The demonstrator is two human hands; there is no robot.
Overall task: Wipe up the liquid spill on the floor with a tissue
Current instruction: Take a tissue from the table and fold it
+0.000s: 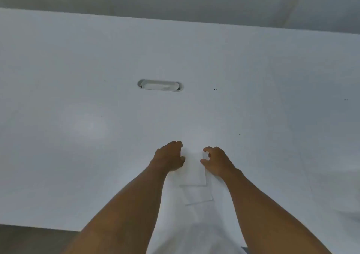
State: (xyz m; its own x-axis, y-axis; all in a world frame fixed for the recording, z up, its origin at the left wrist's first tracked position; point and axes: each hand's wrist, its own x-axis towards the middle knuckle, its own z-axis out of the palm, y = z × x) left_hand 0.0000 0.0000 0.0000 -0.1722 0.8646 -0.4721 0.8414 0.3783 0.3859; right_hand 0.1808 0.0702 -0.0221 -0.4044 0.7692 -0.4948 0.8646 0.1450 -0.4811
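A thin, white, folded paper tissue (194, 172) is held over the pale grey-white table top (78, 97) between the left hand (169, 157) and the right hand (217, 161), each with fingers curled and pinching an upper edge, so the step in hand is judged to be readying the tissue. No spill and no floor puddle can be seen, so the next move calls for carrying the tissue down to it. An oval recessed cable slot (160, 85) lies well beyond the hands, and nothing blocks them.

head-worn view, looking steeply down, close
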